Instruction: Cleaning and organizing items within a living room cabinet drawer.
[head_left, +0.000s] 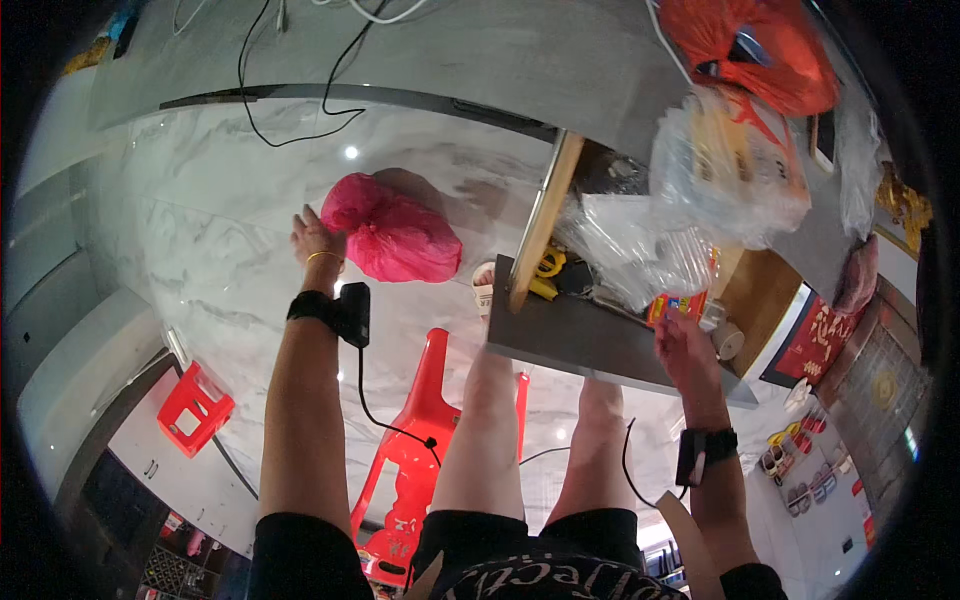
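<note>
My left hand (319, 244) is beside a knotted pink plastic bag (401, 236) on the white marble-look floor. Its fingers are apart, with nothing visible in them; whether it touches the bag is unclear. On the right, an open drawer (577, 330) with a grey front sits above my knees. My right hand (686, 349) is at the drawer's front, its curled fingers on a red and yellow packet (675, 306). Crumpled clear plastic packaging (637, 244) lies against that packet. Inside the drawer are a yellow and black tape measure (551, 261) and a clear cylindrical container (727, 341).
A grey tabletop (480, 56) carries black and white cables, a red plastic bag (757, 49) and a filled clear bag (727, 165). A red plastic chair (409, 457) stands by my legs, a red stool (195, 409) farther left. Several shoes (802, 457) are at right.
</note>
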